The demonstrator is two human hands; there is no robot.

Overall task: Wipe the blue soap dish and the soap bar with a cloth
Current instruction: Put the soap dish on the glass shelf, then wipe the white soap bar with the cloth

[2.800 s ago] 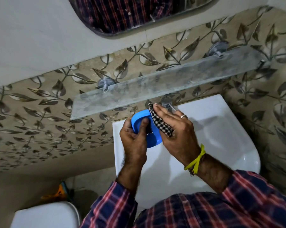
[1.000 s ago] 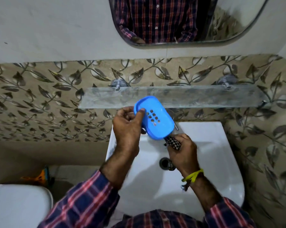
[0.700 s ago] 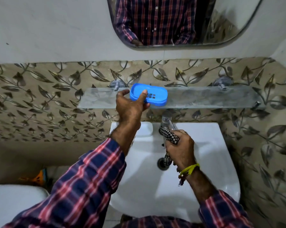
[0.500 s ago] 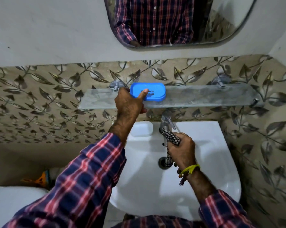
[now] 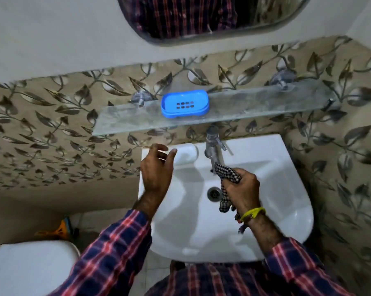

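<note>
The blue soap dish (image 5: 184,104) rests empty on the glass shelf (image 5: 255,105) above the basin, its drain slots showing. A white soap bar (image 5: 186,155) lies on the basin's back ledge, left of the tap. My left hand (image 5: 156,167) hovers just left of the bar with fingers apart, holding nothing. My right hand (image 5: 242,190) is over the basin bowl, shut on a black-and-white checked cloth (image 5: 226,178) that hangs down from the fist.
A white basin (image 5: 276,189) with a chrome tap (image 5: 212,144) and a drain (image 5: 213,193) is below the shelf. A mirror (image 5: 201,16) hangs above. A white toilet (image 5: 28,268) stands at lower left, with an orange object (image 5: 60,229) on the floor.
My left hand set the dish on the glass shelf, let go, and dropped toward the soap bar on the ledge. My right hand stayed over the bowl holding the cloth.
</note>
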